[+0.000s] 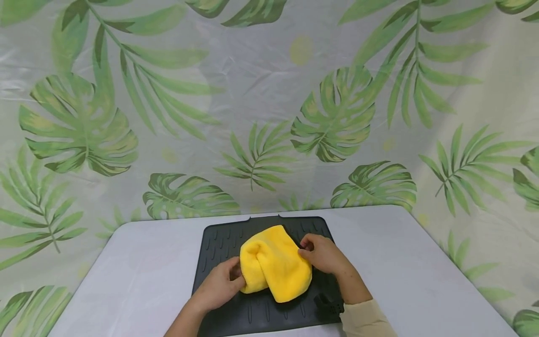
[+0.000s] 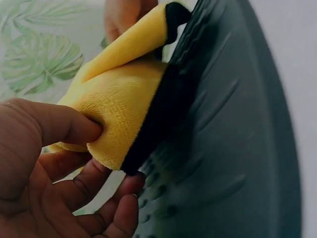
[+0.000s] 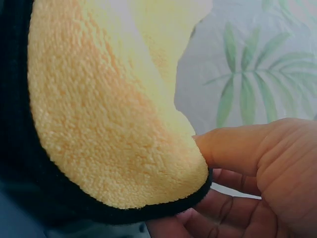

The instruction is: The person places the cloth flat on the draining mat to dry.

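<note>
The soft, yellow, fleecy cloth with a black border (image 1: 283, 269) sits bunched and partly folded over the middle of the dark grey, ribbed rubber mat (image 1: 219, 245), its far corner near the mat's far edge; whether all of its underside rests there is hidden. The left hand (image 1: 224, 282) has its grip closed to a pinch on the cloth's left side, thumb pressed into the pile. The right hand (image 1: 325, 252) pinches the opposite side, thumb above and fingers under the black border.

The step in hand looks like shaping or folding the cloth with both hands. The next move seems to call for keeping both pinches firm and drawing the borders level, lest the loose folds slump.

The mat lies on the white worktop (image 1: 379, 267), between its left and right edges.
</note>
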Demonstrator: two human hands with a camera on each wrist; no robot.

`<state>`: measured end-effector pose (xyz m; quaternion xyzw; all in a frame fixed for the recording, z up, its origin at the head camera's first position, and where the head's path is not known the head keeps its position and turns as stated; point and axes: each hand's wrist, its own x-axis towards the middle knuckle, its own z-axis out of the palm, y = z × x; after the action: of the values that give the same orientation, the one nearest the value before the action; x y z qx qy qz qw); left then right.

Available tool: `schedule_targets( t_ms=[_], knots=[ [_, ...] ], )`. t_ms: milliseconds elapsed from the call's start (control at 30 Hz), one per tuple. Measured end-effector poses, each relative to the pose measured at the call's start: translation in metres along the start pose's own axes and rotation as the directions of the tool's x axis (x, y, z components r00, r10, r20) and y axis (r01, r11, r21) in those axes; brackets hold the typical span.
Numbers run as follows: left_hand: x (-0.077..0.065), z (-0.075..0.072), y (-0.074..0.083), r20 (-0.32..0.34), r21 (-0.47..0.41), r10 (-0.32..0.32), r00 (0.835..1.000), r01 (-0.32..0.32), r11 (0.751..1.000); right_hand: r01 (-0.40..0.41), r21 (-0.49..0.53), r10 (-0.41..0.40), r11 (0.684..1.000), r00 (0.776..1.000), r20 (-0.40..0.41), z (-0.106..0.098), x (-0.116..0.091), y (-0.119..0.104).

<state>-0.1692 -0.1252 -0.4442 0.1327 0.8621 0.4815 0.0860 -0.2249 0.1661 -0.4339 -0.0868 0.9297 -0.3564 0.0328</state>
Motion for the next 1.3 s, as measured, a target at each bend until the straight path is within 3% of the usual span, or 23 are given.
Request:
schedule_targets(
  t_ms=[100, 367, 667, 900, 1133, 1200, 1300],
  knots=[
    [-0.001, -0.009, -0.001, -0.036, 0.023, -0.022, 0.999, 0.023, 0.999, -0.018, 0.005, 0.018, 1.000, 1.000, 0.002, -0.004, 0.000, 0.005],
    [-0.004, -0.028, 0.000, -0.126, -0.022, -0.106, 0.986, 0.104, 0.994, -0.057, -0.025, 0.058, 0.998, 0.998, 0.039, -0.014, -0.001, 0.012],
    [-0.005, -0.033, -0.003, -0.154, 0.044, -0.162, 0.975, 0.170, 0.984, -0.093, -0.060, 0.097, 0.994, 0.993, 0.073, -0.014, 0.000, 0.013],
    [-0.005, -0.037, -0.007, -0.165, 0.194, -0.269, 0.949, 0.298, 0.935, -0.081, -0.059, 0.082, 0.995, 0.997, 0.015, -0.005, 0.003, 0.010],
    [-0.008, -0.039, -0.008, -0.170, 0.259, -0.302, 0.938, 0.339, 0.905, -0.040, -0.010, 0.040, 0.999, 0.999, -0.005, 0.011, 0.007, 0.007],
    [-0.008, -0.040, -0.008, -0.155, 0.249, -0.307, 0.939, 0.338, 0.908, -0.035, -0.018, 0.035, 0.999, 0.999, -0.005, 0.014, 0.008, 0.007],
    [-0.007, -0.038, -0.008, -0.135, 0.167, -0.286, 0.949, 0.306, 0.937, -0.028, -0.023, 0.028, 0.999, 1.000, -0.010, 0.016, 0.009, 0.007]
  ],
)
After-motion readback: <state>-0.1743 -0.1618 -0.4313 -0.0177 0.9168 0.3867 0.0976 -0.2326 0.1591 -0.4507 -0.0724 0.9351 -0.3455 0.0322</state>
